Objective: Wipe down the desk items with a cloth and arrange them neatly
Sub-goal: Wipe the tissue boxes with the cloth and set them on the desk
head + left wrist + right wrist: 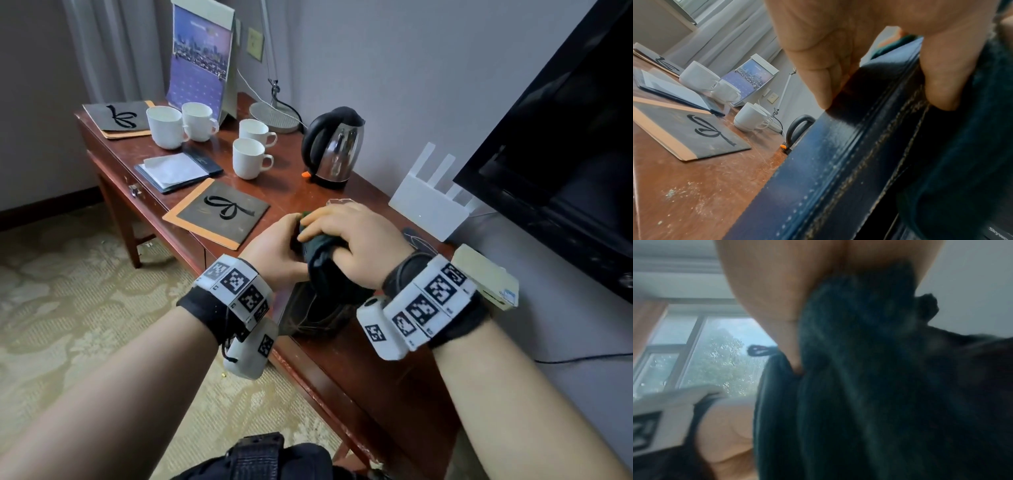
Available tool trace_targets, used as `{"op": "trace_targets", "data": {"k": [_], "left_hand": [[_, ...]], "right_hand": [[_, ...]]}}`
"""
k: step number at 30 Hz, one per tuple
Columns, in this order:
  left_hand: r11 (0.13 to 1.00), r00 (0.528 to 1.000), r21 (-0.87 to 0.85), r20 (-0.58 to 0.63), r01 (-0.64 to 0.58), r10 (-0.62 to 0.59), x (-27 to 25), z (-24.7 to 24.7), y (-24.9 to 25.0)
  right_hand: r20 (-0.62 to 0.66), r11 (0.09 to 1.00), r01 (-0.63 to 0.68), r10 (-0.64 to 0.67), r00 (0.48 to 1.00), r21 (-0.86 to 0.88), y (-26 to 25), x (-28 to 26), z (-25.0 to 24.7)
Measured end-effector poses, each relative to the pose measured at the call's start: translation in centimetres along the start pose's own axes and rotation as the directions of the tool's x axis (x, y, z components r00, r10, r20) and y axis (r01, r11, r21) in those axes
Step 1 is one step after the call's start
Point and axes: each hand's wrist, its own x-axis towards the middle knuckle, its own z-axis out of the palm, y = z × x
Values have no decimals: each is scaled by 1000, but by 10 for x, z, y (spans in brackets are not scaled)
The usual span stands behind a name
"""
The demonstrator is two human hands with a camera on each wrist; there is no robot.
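Head view first: both my hands meet over the near end of the counter (pixel 308 202). My left grip (pixel 274 245) is clamped on a dark leather folder (pixel 308 308), holding it tilted up on edge, and my right grip (pixel 337 228) is wrapped around the dark green cloth (pixel 325 270), pressing it onto the folder's top. Beyond my grips stand the kettle (pixel 334 147), four white cups (pixel 248 157) and two grey mats (pixel 219 212), all untouched for now; a white router (pixel 428 205) sits just right of my right grip.

Left wrist view: fingers (pixel 818 68) and thumb (pixel 945 73) pinch the folder's stitched edge (pixel 838 154) from either side, and the cloth (pixel 972 162) hangs against the thumb side.

Right wrist view: blurred, but the cloth (pixel 879 386) fills it, bunched under my thumb (pixel 772 305), so that grip is grasping cloth.

My read: I'm mid-wipe on the folder. Next I'd need to run the cloth down its length while the left grip steadies it, then lay it flat and square.
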Motion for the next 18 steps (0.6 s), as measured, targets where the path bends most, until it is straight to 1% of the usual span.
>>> {"op": "trace_targets", "data": {"k": [2, 3, 6, 9, 11, 13, 15, 18], "left_hand": [[1000, 1000, -20, 3, 4, -4, 1, 1, -1], [998, 1000, -54, 7, 11, -10, 2, 2, -1], [979, 998, -197, 49, 50, -41, 3, 4, -8], [948, 983, -290, 159, 135, -91, -3, 8, -25], [949, 961, -246, 239, 200, -140, -8, 15, -37], [963, 947, -154, 269, 222, -175, -13, 25, -43], [971, 961, -136, 219, 198, -166, -14, 33, -47], [990, 982, -77, 159, 120, -106, -11, 36, -48]], "right_hand": [[28, 995, 52, -55, 998, 85, 7, -14, -7], [34, 991, 45, -50, 998, 122, 15, -21, -10], [7, 984, -73, 72, 997, 162, 38, -36, -21], [-34, 980, -150, 155, 987, 127, 44, -41, -24], [-44, 979, -172, 178, 983, 112, 41, -40, -22], [-39, 975, -196, 201, 979, 104, 36, -37, -21], [-39, 969, -228, 233, 972, 96, 34, -36, -22], [-45, 954, -280, 286, 957, 105, 35, -38, -24]]}}
